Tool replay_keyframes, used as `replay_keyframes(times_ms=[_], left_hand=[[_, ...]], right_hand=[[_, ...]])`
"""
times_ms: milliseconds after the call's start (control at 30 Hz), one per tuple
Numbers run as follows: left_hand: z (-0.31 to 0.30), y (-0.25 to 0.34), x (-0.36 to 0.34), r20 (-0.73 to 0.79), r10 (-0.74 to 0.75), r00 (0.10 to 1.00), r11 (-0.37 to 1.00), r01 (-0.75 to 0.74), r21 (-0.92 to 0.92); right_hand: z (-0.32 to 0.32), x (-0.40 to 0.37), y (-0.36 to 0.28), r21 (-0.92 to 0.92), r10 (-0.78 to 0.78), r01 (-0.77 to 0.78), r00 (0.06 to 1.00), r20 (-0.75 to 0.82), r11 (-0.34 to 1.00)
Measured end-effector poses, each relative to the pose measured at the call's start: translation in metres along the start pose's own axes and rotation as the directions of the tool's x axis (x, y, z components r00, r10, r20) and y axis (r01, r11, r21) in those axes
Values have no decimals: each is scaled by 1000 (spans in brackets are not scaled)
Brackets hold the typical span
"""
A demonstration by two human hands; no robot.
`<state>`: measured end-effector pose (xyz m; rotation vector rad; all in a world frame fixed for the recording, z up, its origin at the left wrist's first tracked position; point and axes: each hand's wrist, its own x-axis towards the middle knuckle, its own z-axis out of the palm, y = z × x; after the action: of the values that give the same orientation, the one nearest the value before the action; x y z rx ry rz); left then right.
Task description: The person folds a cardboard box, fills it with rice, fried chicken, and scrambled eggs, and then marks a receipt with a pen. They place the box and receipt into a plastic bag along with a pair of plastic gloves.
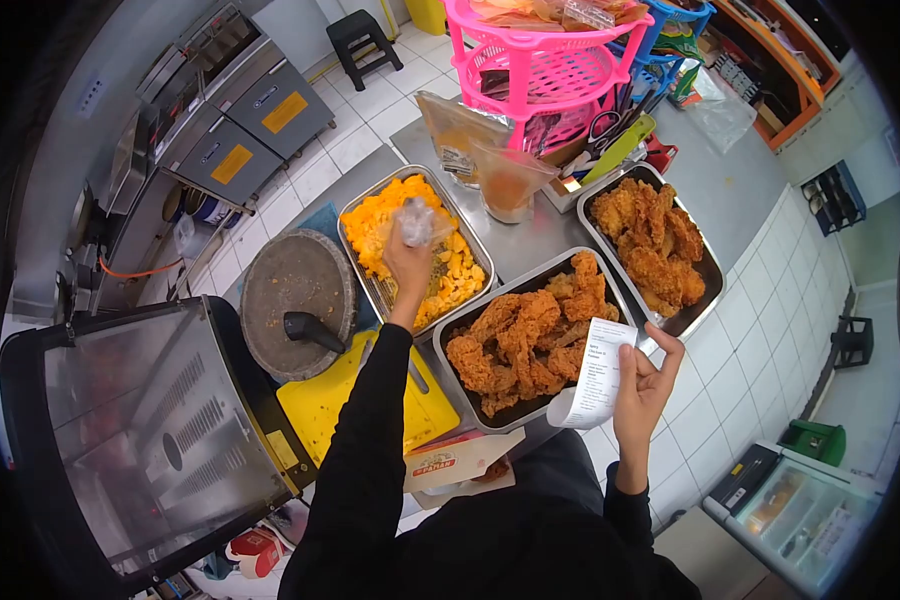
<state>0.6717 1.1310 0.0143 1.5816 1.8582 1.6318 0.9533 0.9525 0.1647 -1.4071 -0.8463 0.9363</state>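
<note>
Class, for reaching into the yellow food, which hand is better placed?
Probably left: the left hand, with clear plastic, is over the yellow food; the right hand, farther, holds a receipt.

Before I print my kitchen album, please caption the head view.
Left hand holds clear plastic over a tray of orange-yellow food; right hand holds a printed slip by fried chicken.

The person wears a plain, matte black top [510, 545] with long, fairly close-fitting sleeves: the black left sleeve [358, 440] and black right sleeve [627, 507] both reach the wrist. Dark charcoal fabric [560, 468] covers the lap.
</note>
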Motion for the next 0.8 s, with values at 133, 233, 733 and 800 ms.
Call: replay_keyframes(times_ms=[133, 233, 733, 800], left_hand=[[-18, 0, 5, -64, 248, 967, 948, -229, 219], [-23, -11, 12, 8, 253, 968, 925, -244, 293], [-2, 5, -7, 86, 43, 995, 908, -75, 412], [1, 5, -11, 86, 82, 993, 925, -108, 364]], right_hand=[[8, 19, 8, -66, -51, 60, 989, 136, 996], [45, 46, -1, -260, -147, 221, 950, 275, 940], [168, 127, 117, -568, 63, 434, 754, 653, 699], [169, 128, 121, -563, 46, 422, 771, 635, 711]])
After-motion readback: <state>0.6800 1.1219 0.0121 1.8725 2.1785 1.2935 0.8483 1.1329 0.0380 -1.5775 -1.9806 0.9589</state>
